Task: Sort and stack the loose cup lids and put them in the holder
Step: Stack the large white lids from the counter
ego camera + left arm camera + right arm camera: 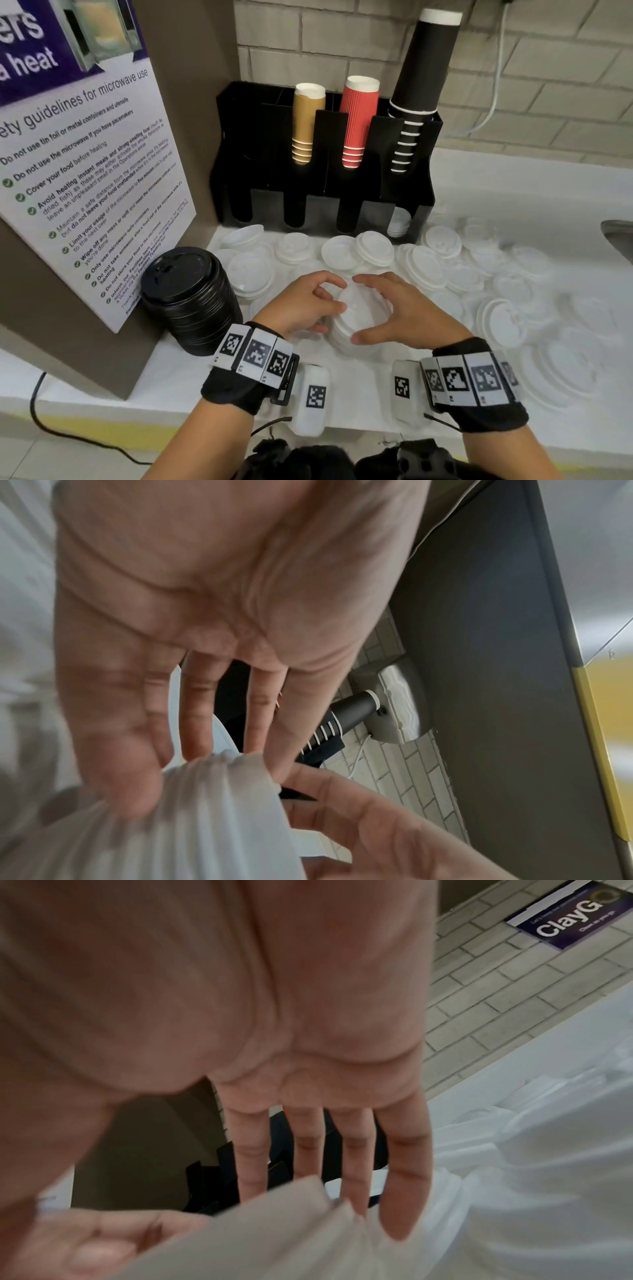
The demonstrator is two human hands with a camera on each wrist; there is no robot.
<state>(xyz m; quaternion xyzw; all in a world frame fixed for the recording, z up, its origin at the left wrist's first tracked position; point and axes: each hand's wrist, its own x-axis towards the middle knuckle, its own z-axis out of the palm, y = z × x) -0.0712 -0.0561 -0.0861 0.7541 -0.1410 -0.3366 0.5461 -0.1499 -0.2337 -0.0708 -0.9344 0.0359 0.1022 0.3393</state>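
hands cupped a stack of white lids (359, 318) near the front edge of the worktop (359, 394): the left hand (301, 305) curled its fingers round the stack's left side, the right hand (394, 315) round its right. loose white lids (424, 267) lay scattered toward the worktop's back and right. a stack of black lids (191, 301) stood at the left edge. the black holder (322, 205) stood against the back wall, holding cups.
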